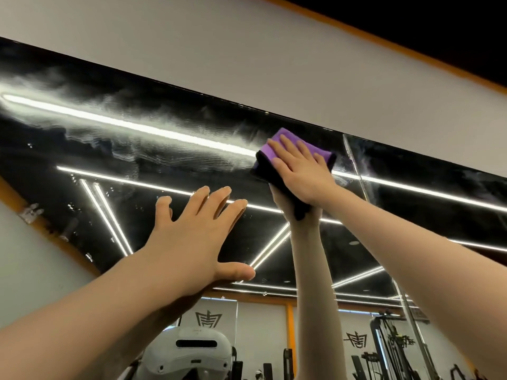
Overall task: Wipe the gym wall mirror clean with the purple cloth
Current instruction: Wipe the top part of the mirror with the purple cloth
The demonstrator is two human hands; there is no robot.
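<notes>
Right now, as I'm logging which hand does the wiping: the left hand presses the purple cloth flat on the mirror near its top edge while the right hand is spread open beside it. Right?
Not quite: the hands are swapped. The head view shows the right hand pressing the purple cloth flat on the mirror near its top edge, while the left hand is spread open beside it.

Above glass we see pale grey wall (247,50), orange strip (384,41) along its top, black ceiling (452,26) beyond. In reflection we note crossing white light strips (109,215), black logo panel (208,319), orange post (290,338), white headset (189,352), dark weight machines (395,349) at lower right.
</notes>
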